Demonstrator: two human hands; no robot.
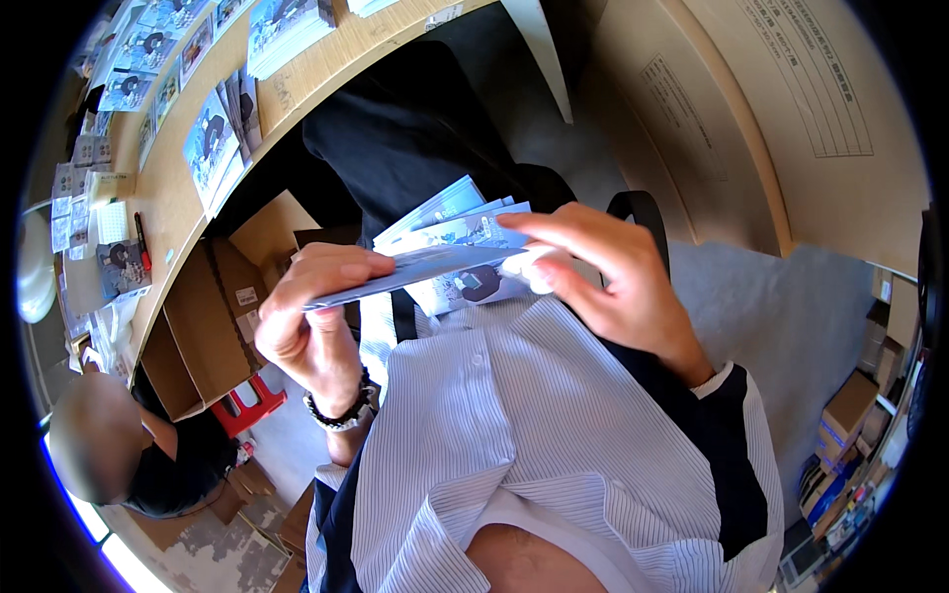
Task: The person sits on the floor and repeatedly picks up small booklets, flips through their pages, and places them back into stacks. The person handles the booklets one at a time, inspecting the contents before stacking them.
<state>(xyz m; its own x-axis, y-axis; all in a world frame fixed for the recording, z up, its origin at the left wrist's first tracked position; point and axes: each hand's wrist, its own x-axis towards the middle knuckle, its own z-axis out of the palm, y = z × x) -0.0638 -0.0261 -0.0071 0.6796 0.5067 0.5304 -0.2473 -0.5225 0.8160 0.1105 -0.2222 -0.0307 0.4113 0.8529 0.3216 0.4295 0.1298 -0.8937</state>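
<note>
The left hand point(311, 321) and right hand point(608, 282) both grasp a fanned stack of cards point(450, 252) between them — the open cardboard box point(203, 326) beside shows no contents.

A single head-worn fisheye view looks steeply down the wearer's own front, close enough that the striped shirt point(514, 435) fills the lower half of the frame. The left hand point(316, 321) and right hand point(613, 282) meet near the centre, just below the lens. The wooden desk point(178, 198) curves along the upper left rim, its straight edge bent by the wide lens. Another person's head point(94, 450) sits at the lower left edge; stacked cardboard boxes point(850, 405) crowd the far right. A black border rings the circular picture.
</note>
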